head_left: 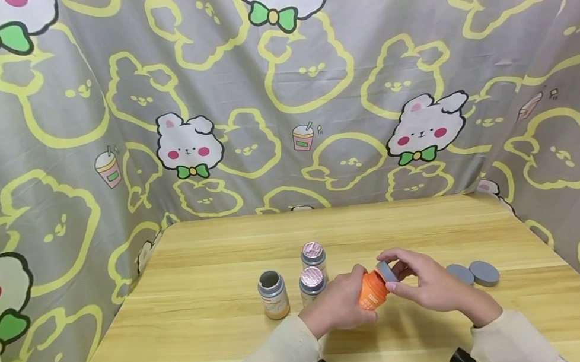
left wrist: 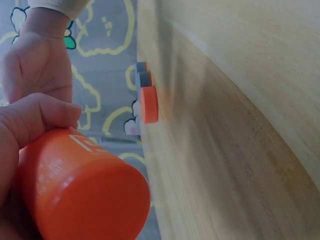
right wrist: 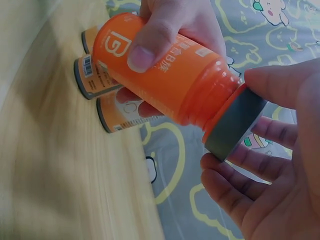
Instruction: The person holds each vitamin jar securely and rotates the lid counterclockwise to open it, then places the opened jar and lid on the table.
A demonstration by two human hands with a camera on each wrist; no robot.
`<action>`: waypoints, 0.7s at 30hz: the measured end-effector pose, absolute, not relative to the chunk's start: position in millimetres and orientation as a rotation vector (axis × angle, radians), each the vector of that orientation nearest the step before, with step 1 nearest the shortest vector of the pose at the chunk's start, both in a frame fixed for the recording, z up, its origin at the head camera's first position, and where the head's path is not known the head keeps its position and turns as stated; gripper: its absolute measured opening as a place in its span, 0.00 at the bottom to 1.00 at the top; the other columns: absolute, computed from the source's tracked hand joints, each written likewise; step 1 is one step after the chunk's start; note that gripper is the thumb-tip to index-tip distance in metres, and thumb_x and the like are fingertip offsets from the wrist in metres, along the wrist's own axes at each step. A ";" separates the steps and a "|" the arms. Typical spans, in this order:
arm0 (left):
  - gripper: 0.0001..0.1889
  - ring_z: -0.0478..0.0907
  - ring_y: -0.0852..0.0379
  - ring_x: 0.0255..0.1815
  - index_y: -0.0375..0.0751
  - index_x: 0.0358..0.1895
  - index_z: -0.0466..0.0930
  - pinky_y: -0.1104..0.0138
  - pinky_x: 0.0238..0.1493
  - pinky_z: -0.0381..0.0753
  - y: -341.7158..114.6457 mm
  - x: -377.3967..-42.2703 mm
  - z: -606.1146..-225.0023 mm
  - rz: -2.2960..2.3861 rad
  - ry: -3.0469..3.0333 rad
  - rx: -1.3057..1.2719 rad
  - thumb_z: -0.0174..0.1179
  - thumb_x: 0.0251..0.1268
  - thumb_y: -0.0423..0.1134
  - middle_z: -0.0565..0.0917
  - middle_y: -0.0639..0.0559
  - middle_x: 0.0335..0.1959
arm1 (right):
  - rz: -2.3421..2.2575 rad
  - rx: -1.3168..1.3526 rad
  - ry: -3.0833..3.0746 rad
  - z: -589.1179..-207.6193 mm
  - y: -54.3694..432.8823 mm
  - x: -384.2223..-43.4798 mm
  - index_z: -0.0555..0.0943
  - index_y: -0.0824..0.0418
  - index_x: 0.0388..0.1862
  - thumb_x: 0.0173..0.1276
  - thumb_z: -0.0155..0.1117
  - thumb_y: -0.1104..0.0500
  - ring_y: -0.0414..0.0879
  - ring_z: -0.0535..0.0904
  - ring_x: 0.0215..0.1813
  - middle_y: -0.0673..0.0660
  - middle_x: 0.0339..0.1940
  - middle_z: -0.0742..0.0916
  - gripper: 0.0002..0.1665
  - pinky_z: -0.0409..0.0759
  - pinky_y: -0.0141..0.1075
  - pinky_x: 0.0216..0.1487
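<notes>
My left hand [head_left: 344, 301] grips an orange bottle [head_left: 372, 291] around its body, tilted above the table. In the right wrist view its thumb lies across the printed label of the bottle [right wrist: 165, 70]. At the bottle's mouth, my right hand [head_left: 422, 280] pinches a grey cap [head_left: 387, 272] between thumb and fingers. Part of the bottle's neck shows below that cap [right wrist: 235, 122]; whether the threads engage I cannot tell. The left wrist view shows the smooth base of the bottle [left wrist: 100, 200], with the right hand [left wrist: 42, 65] beyond it.
Left of my hands stand an uncapped bottle [head_left: 274, 297] with a dark opening and two bottles topped with foil seals, one behind [head_left: 312, 253] and one nearer [head_left: 312, 279]. Two grey caps [head_left: 485, 273] lie right of my right hand. A patterned curtain [head_left: 311, 83] surrounds the wooden table [head_left: 212, 249].
</notes>
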State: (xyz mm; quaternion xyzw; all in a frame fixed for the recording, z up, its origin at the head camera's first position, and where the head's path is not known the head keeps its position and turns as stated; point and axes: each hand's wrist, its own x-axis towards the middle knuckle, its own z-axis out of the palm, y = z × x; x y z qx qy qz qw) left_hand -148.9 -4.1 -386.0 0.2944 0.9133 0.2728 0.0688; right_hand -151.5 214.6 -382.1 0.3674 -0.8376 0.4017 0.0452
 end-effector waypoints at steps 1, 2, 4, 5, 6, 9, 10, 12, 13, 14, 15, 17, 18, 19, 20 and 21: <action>0.31 0.72 0.66 0.23 0.43 0.52 0.67 0.74 0.26 0.73 -4.1 -149.1 -386.3 0.831 2.748 0.885 0.75 0.44 0.39 0.74 0.60 0.27 | 1.231 1.117 -2.546 -382.1 215.4 -151.7 0.72 0.61 0.59 0.68 0.64 0.62 0.39 0.80 0.38 0.49 0.41 0.82 0.22 0.80 0.38 0.41; 0.31 0.72 0.66 0.24 0.42 0.52 0.67 0.74 0.26 0.73 -4.1 -149.2 -386.2 0.841 2.747 0.885 0.75 0.44 0.39 0.74 0.60 0.27 | 1.229 1.110 -2.536 -382.0 216.3 -152.0 0.72 0.61 0.59 0.68 0.64 0.63 0.39 0.80 0.38 0.50 0.41 0.82 0.22 0.80 0.37 0.41; 0.32 0.72 0.66 0.24 0.42 0.52 0.67 0.74 0.26 0.73 -3.8 -149.8 -386.6 0.859 2.744 0.883 0.75 0.43 0.38 0.74 0.60 0.28 | 1.216 1.087 -2.525 -382.6 219.4 -153.0 0.72 0.62 0.59 0.67 0.64 0.65 0.39 0.80 0.38 0.52 0.42 0.82 0.22 0.80 0.37 0.40; 0.32 0.72 0.66 0.24 0.42 0.52 0.67 0.74 0.27 0.73 -3.7 -150.0 -386.7 0.867 2.744 0.882 0.75 0.43 0.38 0.74 0.60 0.28 | 1.208 1.058 -2.530 -383.1 221.5 -153.3 0.72 0.62 0.59 0.66 0.65 0.65 0.39 0.80 0.38 0.52 0.43 0.82 0.22 0.80 0.36 0.39; 0.32 0.72 0.66 0.25 0.42 0.52 0.67 0.74 0.27 0.73 -3.3 -150.3 -386.8 0.876 2.745 0.883 0.75 0.43 0.38 0.74 0.60 0.28 | 1.201 1.018 -2.541 -383.9 224.1 -153.7 0.73 0.61 0.58 0.66 0.65 0.65 0.38 0.79 0.38 0.52 0.44 0.82 0.23 0.80 0.36 0.39; 0.31 0.71 0.67 0.26 0.42 0.51 0.68 0.74 0.30 0.73 -2.9 -152.1 -387.1 0.895 2.746 0.879 0.76 0.43 0.38 0.74 0.61 0.29 | 1.174 0.903 -2.583 -385.7 233.5 -155.0 0.72 0.61 0.59 0.66 0.66 0.63 0.38 0.78 0.38 0.54 0.47 0.81 0.24 0.79 0.35 0.38; 0.31 0.71 0.67 0.27 0.42 0.51 0.68 0.74 0.31 0.73 -2.8 -152.8 -387.5 0.898 2.747 0.878 0.76 0.43 0.38 0.74 0.61 0.30 | 1.166 0.863 -2.594 -386.7 237.3 -155.5 0.72 0.61 0.60 0.66 0.66 0.62 0.38 0.78 0.38 0.55 0.47 0.81 0.24 0.79 0.35 0.37; 0.31 0.71 0.67 0.28 0.42 0.51 0.68 0.74 0.33 0.74 -2.7 -154.1 -388.4 0.891 2.753 0.881 0.76 0.43 0.38 0.74 0.61 0.31 | 1.148 0.799 -2.608 -388.7 245.5 -157.1 0.72 0.62 0.60 0.65 0.67 0.62 0.38 0.78 0.37 0.57 0.48 0.81 0.25 0.79 0.34 0.35; 0.31 0.71 0.67 0.29 0.42 0.52 0.68 0.74 0.34 0.74 -2.8 -154.7 -388.6 0.879 2.757 0.885 0.76 0.43 0.38 0.74 0.61 0.32 | 1.139 0.781 -2.606 -389.9 249.7 -158.0 0.72 0.62 0.60 0.65 0.67 0.62 0.38 0.78 0.37 0.59 0.48 0.81 0.26 0.78 0.34 0.34; 0.31 0.72 0.67 0.30 0.41 0.52 0.69 0.74 0.35 0.74 -3.0 -155.2 -389.1 0.866 2.763 0.891 0.76 0.43 0.38 0.75 0.61 0.32 | 1.129 0.758 -2.605 -391.3 254.1 -159.0 0.72 0.63 0.60 0.65 0.67 0.62 0.38 0.78 0.36 0.60 0.48 0.81 0.26 0.78 0.34 0.33; 0.31 0.72 0.67 0.31 0.41 0.52 0.69 0.74 0.36 0.74 -3.0 -155.6 -389.5 0.853 2.772 0.896 0.76 0.43 0.39 0.75 0.61 0.33 | 1.114 0.738 -2.600 -392.8 258.7 -160.1 0.72 0.63 0.60 0.65 0.67 0.62 0.38 0.78 0.36 0.61 0.48 0.81 0.26 0.78 0.34 0.33; 0.31 0.72 0.67 0.33 0.42 0.52 0.70 0.74 0.39 0.75 -3.0 -156.1 -389.9 0.830 2.788 0.903 0.77 0.43 0.40 0.76 0.60 0.34 | 1.080 0.696 -2.594 -395.6 268.3 -162.3 0.72 0.63 0.59 0.64 0.67 0.62 0.37 0.78 0.34 0.62 0.48 0.82 0.25 0.77 0.33 0.32; 0.31 0.73 0.67 0.34 0.42 0.52 0.70 0.74 0.40 0.75 -2.8 -156.3 -390.1 0.818 2.798 0.906 0.77 0.43 0.40 0.76 0.60 0.35 | 1.064 0.674 -2.595 -396.6 273.2 -163.4 0.73 0.63 0.59 0.64 0.67 0.62 0.37 0.78 0.34 0.63 0.48 0.82 0.25 0.77 0.33 0.31; 0.31 0.73 0.67 0.35 0.42 0.52 0.70 0.74 0.41 0.75 -2.5 -156.4 -390.4 0.810 2.805 0.904 0.77 0.43 0.41 0.76 0.60 0.36 | 1.044 0.649 -2.596 -397.8 278.5 -164.7 0.73 0.63 0.59 0.64 0.67 0.61 0.37 0.78 0.33 0.64 0.48 0.82 0.25 0.76 0.33 0.31; 0.31 0.73 0.67 0.36 0.43 0.52 0.71 0.74 0.42 0.75 -2.2 -156.5 -390.6 0.806 2.810 0.898 0.77 0.43 0.41 0.77 0.59 0.37 | 1.023 0.623 -2.603 -398.9 284.0 -165.8 0.73 0.64 0.58 0.64 0.67 0.60 0.37 0.77 0.33 0.65 0.48 0.82 0.25 0.76 0.33 0.30; 0.31 0.74 0.67 0.37 0.43 0.52 0.71 0.74 0.43 0.75 -1.8 -156.5 -390.6 0.799 2.818 0.894 0.77 0.43 0.42 0.77 0.59 0.37 | 1.000 0.592 -2.611 -399.9 289.6 -167.1 0.73 0.64 0.58 0.65 0.67 0.60 0.37 0.77 0.33 0.66 0.48 0.82 0.25 0.76 0.33 0.29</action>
